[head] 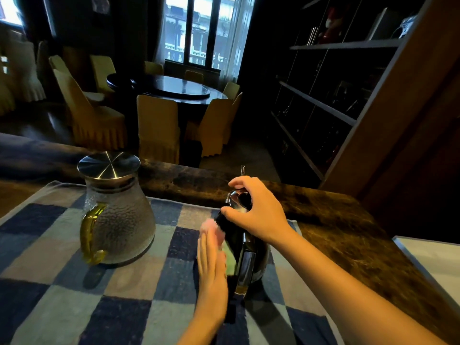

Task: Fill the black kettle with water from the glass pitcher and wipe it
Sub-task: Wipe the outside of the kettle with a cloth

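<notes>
Item: black kettle [260, 260], upright on the checked towel [99, 307] over the desk [348, 232], at 3 o'clock from the glass pitcher [119, 220] and well apart from it. Long axis vertical; spout [242, 170] at 12 o'clock, chrome handle at 6 o'clock, toward me

Item: right hand [256, 212], on top of the kettle, fingers curled round its lid, holding it steady

Item: left hand [211, 260], fingers straight and together, gripping nothing, pressing a pink-and-green wiping cloth [214, 232] flat against the kettle's 9 o'clock flank

Item: pitcher, steel lid on, yellow handle at 7 o'clock, untouched; water level not legible

Judgement: wiping was the step in hand. The kettle lay at 3 o'clock from my left fingers, touching through the cloth; strokes likely ran along its upright axis, the right hand bracing against the push
</notes>
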The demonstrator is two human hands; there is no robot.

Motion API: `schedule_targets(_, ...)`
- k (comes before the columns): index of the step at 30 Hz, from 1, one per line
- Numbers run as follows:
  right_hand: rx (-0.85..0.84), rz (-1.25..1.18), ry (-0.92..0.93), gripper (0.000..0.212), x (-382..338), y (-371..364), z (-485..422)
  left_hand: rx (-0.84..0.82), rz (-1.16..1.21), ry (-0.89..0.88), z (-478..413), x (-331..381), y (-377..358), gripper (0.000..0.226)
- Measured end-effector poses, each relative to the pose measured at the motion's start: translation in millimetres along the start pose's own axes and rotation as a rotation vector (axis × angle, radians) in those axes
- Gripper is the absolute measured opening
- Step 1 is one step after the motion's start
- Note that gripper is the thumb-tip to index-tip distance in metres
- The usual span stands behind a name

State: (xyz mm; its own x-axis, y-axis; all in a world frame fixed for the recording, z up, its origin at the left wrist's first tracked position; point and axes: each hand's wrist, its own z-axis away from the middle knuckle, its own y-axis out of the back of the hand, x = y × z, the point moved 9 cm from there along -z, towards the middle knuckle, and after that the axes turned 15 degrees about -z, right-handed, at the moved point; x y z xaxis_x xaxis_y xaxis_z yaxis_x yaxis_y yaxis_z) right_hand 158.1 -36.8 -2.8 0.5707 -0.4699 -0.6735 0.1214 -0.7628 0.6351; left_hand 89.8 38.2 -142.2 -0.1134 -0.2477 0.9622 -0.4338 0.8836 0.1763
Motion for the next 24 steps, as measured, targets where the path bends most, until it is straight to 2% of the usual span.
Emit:
schedule_targets(3,0.076,0.057,-0.017,0.056,0,1,0,-0.196,0.022,-0.043,-42,16,-12,0.048)
schedule_targets(6,0.143,0.105,-0.033,0.056,-2,1,1,-0.283,0.149,0.080,-88,-20,-18,0.032)
schedule_targets(7,0.116,0.096,-0.039,0.055,-2,1,0,-0.319,0.145,0.139,-100,-55,-25,0.030)
schedule_targets(9,-0.045,0.055,-0.072,0.057,1,-3,-5,-0.383,0.086,0.301,-111,-114,-34,0.035)
schedule_targets(12,-0.375,-0.077,-0.217,0.067,5,-13,-6,-0.209,-0.054,0.249,-57,-78,-10,0.041)
schedule_targets(14,-0.429,-0.089,-0.279,0.075,5,-14,-7,-0.138,-0.024,0.105,-8,-22,1,0.050)
schedule_targets(16,-0.404,-0.047,-0.279,0.079,3,-14,-8,-0.106,0.004,-0.053,-3,16,9,0.048)
schedule_targets(18,-0.411,0.007,-0.260,0.076,3,-14,-8,-0.198,0.074,-0.029,-28,35,8,0.028)
schedule_targets(19,-0.436,0.046,-0.254,0.074,2,-15,-7,-0.263,0.136,0.018,-46,37,2,0.027)
schedule_targets(22,-0.518,0.175,-0.269,0.074,4,-15,-7,-0.389,0.033,0.107,-89,38,1,0.044)
schedule_targets(24,-0.550,0.247,-0.280,0.076,3,-15,-7,-0.469,-0.071,0.171,-105,21,-5,0.044)
